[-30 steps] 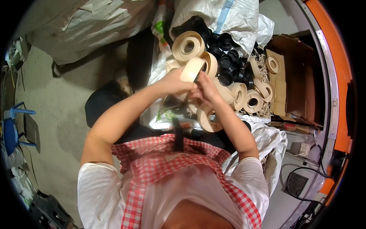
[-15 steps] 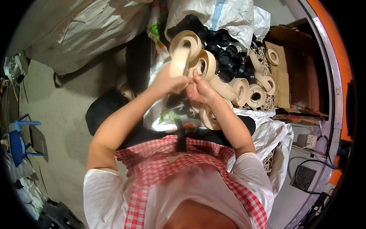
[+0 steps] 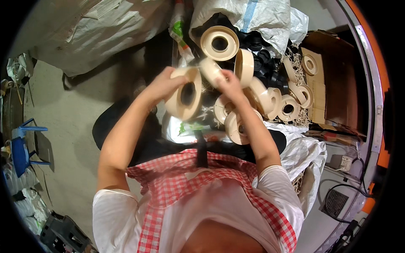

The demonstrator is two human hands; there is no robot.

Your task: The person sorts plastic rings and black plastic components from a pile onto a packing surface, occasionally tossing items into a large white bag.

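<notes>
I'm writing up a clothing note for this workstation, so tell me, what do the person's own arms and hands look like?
The left hand and right hand are bare, without gloves. The arms come out of short, plain white sleeves and are uncovered below them. A red-and-white checked apron is worn over the white top.

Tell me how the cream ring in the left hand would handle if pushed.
The cream ring in the left hand is probably stiff: its rim shows a clean curve in the grip. Stood on edge, it might roll, given its round outline. Its open centre suggests it is fairly light.
</notes>
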